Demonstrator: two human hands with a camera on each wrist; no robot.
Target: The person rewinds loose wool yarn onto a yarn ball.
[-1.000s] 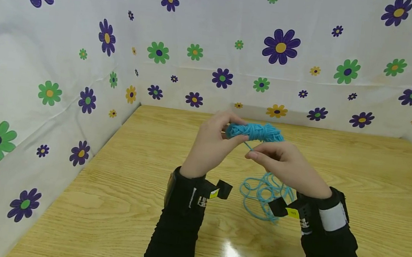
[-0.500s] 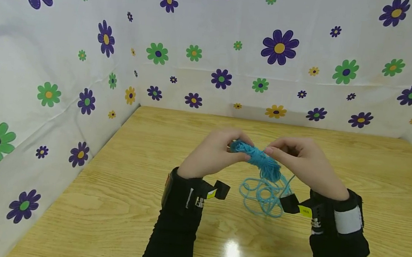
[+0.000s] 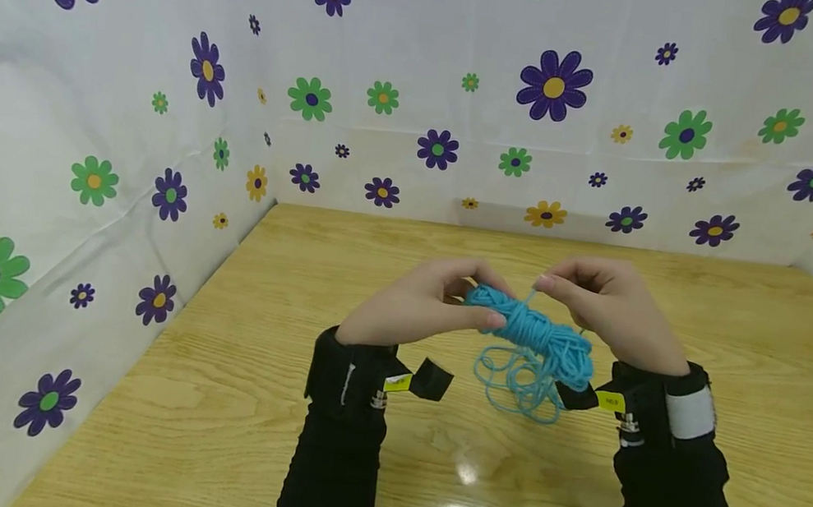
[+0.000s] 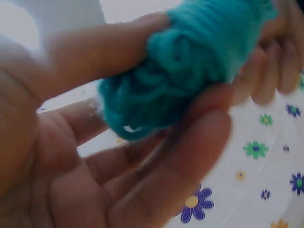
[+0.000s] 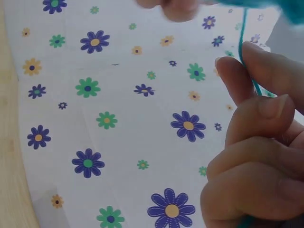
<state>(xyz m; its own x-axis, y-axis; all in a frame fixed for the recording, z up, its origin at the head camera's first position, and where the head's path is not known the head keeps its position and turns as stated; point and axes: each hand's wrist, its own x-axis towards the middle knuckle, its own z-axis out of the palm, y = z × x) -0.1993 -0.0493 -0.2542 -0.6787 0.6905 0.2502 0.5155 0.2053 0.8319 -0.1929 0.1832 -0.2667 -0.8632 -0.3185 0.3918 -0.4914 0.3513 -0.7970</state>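
Note:
A bundle of blue yarn (image 3: 535, 331), wound round its middle with looped ends, is held above the table by my left hand (image 3: 427, 301). Thumb and fingers grip its left end; the left wrist view shows the yarn bundle (image 4: 190, 61) between them. Up and to the right of it, my right hand (image 3: 609, 308) pinches a single strand (image 5: 242, 38) between thumb and forefinger. That strand runs taut from the bundle's middle to the fingertips. The right hand's other fingers are curled, and a bit of yarn shows below them in the right wrist view.
Loose yarn (image 3: 518, 381) lies in tangled loops on the wooden table (image 3: 227, 400), below the bundle. A white cloth (image 3: 397, 62) with printed flowers stands behind the table and along its left side. Both wrists wear black straps with small cameras.
The bundle has tipped from level to sloping down at its right end and come lower. My right hand has passed from below the bundle to above it, drawing the strand up.

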